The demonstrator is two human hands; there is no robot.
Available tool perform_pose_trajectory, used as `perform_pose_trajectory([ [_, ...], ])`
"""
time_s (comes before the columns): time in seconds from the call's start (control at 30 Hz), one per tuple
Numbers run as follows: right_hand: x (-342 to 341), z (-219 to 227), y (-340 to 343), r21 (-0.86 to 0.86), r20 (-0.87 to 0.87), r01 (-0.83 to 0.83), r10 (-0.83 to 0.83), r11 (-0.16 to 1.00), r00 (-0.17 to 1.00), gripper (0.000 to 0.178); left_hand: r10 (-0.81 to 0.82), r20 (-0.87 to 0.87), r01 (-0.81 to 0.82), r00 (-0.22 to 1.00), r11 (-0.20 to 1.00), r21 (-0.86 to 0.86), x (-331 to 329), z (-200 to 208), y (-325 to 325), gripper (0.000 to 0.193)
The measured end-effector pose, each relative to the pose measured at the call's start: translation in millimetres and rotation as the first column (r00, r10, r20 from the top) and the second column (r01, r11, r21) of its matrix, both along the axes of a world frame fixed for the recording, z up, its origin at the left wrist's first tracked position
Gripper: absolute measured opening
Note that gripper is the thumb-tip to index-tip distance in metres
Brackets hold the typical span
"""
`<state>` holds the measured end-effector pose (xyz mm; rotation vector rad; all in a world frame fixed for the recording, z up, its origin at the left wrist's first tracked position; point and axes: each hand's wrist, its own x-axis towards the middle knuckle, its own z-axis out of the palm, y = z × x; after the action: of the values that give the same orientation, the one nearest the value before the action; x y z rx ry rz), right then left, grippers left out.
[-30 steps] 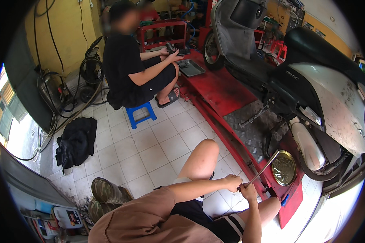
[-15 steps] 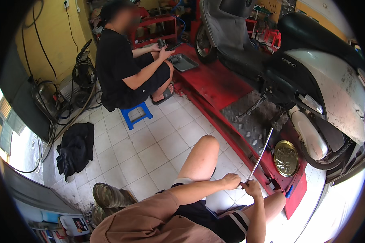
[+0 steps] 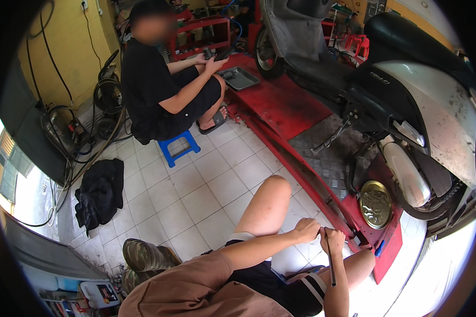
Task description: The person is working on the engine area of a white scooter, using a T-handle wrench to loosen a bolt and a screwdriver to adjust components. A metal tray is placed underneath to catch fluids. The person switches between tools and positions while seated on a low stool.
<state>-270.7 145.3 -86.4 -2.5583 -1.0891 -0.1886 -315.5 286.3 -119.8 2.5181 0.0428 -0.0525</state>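
Above my right knee, both my hands are closed and close together. My right hand (image 3: pixel 333 239) grips a long slim metal rod (image 3: pixel 332 268) near its upper end; the rod points down along my right forearm. My left hand (image 3: pixel 307 231) is closed at the rod's upper end, where a short dark part shows between the two fists. How the ends join is hidden by my fingers. A round gold-coloured tray (image 3: pixel 362 210) with small metal parts lies on the red lift platform beyond my right hand.
A scooter (image 3: pixel 388 100) stands on the red platform (image 3: pixel 275 108). A person (image 3: pixel 148 79) in black sits on a blue stool (image 3: pixel 180 149), holding dark parts near a grey tray (image 3: pixel 253 83). A black cloth (image 3: pixel 99 193) lies on the tiles; hoses and a compressor (image 3: pixel 63 129) stand left.
The metal rod has swung from pointing up and away to pointing down along my right forearm. Both hands have risen slightly. The seated person's hands have moved up a little.
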Motion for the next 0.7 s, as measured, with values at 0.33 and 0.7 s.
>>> perform_pose_trajectory([
  [0.33,7,-23,-3,-0.032,-0.192,0.153,-0.156,0.988,0.969,0.038,-0.022,-0.033,0.024,0.999,0.997,0.068,-1,0,-6,0.012],
  [0.7,4,-5,4,-0.084,0.054,0.008,-0.004,0.996,0.999,0.039,0.046,-0.027,-0.045,0.999,0.999,0.013,3,-7,-6,0.014],
])
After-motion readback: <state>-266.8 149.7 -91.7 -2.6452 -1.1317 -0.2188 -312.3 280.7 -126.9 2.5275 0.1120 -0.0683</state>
